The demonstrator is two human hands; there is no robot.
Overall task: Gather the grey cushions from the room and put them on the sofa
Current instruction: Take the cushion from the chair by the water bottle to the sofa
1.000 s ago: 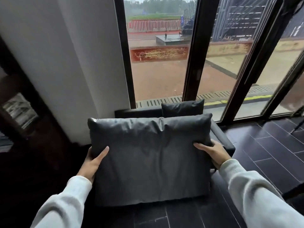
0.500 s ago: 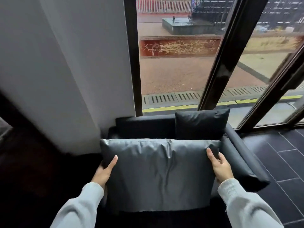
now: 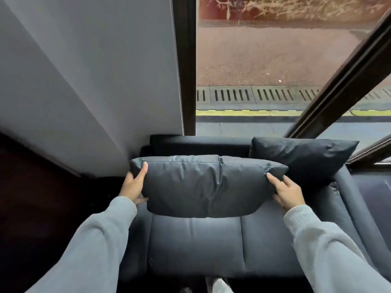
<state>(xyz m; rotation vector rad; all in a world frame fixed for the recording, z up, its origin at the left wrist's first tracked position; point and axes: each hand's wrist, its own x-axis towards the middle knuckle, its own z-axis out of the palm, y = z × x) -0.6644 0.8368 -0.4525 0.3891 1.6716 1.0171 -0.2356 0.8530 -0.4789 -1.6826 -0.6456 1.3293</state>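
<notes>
Grey cushion (image 3: 203,187) is held upright over the sofa (image 3: 196,248), above the back part of the seat, just in front of the backrest (image 3: 196,144) on the left half. Left hand (image 3: 133,185) clamped on its left edge, thumb on the front face near the top corner, fingers wrapped behind. Right hand (image 3: 285,192) clamped on the right edge lower down, thumb on the front, other fingers underneath or behind. Can't tell if the bottom edge touches the seat yet; it looks just above it or barely resting.

Two-sided grip makes sense: the cushion is wide and soft, and it sags in the middle, with a crease down the centre. Holding both ends keeps it flat and square to the backrest, probably so it can lean there standing.

A second, darker cushion (image 3: 302,157) stands at the right back corner of the sofa, propped against the backrest and the right armrest (image 3: 355,204), just beside the held one, maybe touching at its corner. So at least one is placed, and this one is going into the free spot next to it by the wall (image 3: 91,81). Likely step in hand: set down and let go.
</notes>
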